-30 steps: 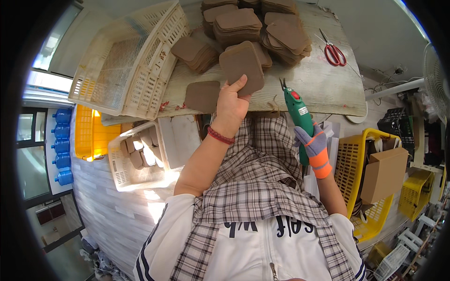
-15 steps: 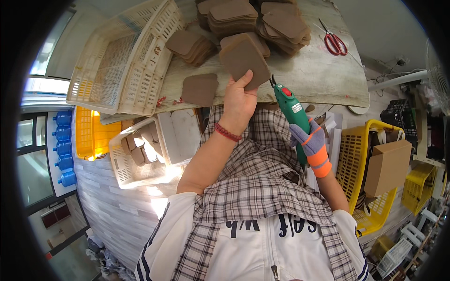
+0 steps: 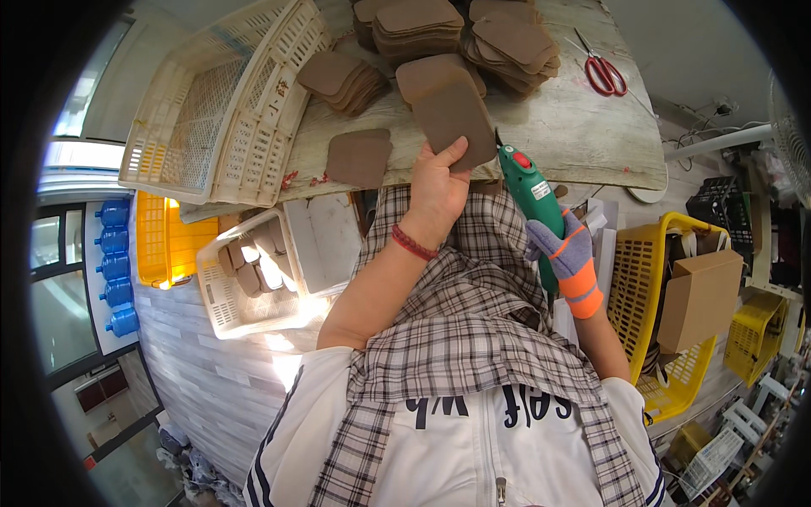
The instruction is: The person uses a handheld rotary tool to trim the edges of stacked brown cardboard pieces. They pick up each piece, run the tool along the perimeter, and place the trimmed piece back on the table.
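My bare left hand (image 3: 440, 188) pinches a flat brown piece with rounded corners (image 3: 456, 122) near the table's front edge, thumb on top. In my gloved right hand (image 3: 564, 247) is a pair of green electric scissors (image 3: 532, 188) with a red button. Their dark tip points up beside the right edge of the held piece; whether it touches cannot be made out. Behind the held piece lies a small stack of like pieces (image 3: 427, 74). One loose brown piece (image 3: 359, 158) rests on the table to the left.
Further stacks of brown pieces (image 3: 517, 44) stand at the table's back. Red-handled scissors (image 3: 603, 76) lie at the far right of the table (image 3: 583, 139). A cream plastic crate (image 3: 253, 144) sits at the left. Yellow crates (image 3: 634, 287) flank me on the floor.
My left hand has shifted the brown piece a little right and nearer to me, turning it slightly. The electric scissors have moved slightly right with my right hand.
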Tool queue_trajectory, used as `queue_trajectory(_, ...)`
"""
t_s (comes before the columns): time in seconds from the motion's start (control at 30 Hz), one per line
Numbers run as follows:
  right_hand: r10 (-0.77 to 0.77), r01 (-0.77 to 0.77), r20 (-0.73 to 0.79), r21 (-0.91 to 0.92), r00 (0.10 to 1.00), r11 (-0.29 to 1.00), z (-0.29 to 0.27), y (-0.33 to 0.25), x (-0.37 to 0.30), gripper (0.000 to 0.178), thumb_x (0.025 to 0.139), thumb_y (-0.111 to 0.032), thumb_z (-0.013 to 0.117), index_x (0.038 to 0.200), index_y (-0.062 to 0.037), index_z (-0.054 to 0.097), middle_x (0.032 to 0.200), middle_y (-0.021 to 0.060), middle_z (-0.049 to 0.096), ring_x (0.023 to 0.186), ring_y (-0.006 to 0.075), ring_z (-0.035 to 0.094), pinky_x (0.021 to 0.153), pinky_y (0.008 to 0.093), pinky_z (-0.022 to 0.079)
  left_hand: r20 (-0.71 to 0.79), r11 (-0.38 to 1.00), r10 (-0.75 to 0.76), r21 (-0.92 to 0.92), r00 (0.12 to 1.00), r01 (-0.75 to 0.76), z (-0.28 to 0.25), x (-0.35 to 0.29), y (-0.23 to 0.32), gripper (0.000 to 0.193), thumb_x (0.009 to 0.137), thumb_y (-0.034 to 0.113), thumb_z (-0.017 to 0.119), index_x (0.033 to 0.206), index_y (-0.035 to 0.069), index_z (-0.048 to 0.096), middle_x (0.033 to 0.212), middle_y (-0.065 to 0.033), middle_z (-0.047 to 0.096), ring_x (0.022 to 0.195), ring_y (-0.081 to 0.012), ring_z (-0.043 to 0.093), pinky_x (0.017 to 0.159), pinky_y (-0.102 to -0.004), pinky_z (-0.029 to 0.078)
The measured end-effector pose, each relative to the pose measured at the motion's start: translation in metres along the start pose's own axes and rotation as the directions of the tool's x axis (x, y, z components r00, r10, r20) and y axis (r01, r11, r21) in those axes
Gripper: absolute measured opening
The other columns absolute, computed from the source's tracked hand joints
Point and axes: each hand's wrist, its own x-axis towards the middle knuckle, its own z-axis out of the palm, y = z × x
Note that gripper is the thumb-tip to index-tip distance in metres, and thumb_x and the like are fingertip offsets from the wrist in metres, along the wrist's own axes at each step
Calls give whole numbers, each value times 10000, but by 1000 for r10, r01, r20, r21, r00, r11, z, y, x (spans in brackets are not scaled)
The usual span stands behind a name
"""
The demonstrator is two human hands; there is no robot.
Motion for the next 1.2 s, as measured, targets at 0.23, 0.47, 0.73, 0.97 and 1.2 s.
queue_trajectory(0.23, -15, 15, -23, -30, 1000, 999, -1, 3, 0, 343, 792, -173, 722, 1023, 4, 541, 713, 19, 609, 526, 54, 528, 471, 195, 427, 32, 988, 16, 154, 999, -21, -7, -8, -6, 336, 844, -51, 557, 1166, 2, 477, 1168, -118, 555, 1081, -239, 544, 971, -372, 443)
queue_trajectory(0.47, 5, -6, -50, -14, 999, 1000, -2, 2, 3, 388, 794, -167, 717, 1077, 21, 530, 749, 36, 618, 557, 71, 552, 471, 207, 451, 32, 971, -42, 238, 999, 33, -16, -14, -13, 294, 845, -41, 558, 1133, -2, 508, 1123, -115, 589, 1030, -229, 577, 939, -361, 466)
queue_trajectory(0.73, -26, 25, -55, -3, 998, 1000, -8, -2, 4, 458, 806, -162, 703, 1164, 38, 500, 780, 45, 623, 561, 76, 558, 476, 206, 461, 37, 940, -49, 339, 998, 34, -22, -23, -17, 283, 832, -56, 568, 1107, 1, 536, 1099, -105, 610, 989, -196, 599, 880, -327, 501)
queue_trajectory(0.97, 0, -2, -24, -68, 1000, 998, -19, -8, -2, 455, 797, -174, 713, 1149, 31, 512, 759, 34, 607, 559, 71, 549, 490, 201, 454, 87, 832, -63, 555, 994, 4, -31, -18, 4, 315, 803, -67, 576, 1113, -12, 571, 1063, -87, 634, 926, -144, 607, 844, -272, 489)
queue_trajectory(1.2, 37, -23, 56, -226, 998, 974, -33, -2, -11, 456, 758, -214, 757, 1090, 13, 541, 715, 22, 599, 574, 66, 541, 514, 208, 457, 121, 579, -196, 815, 973, 16, -33, -10, 47, 415, 777, -72, 587, 1188, -32, 547, 1065, -78, 636, 927, -126, 597, 842, -256, 476)
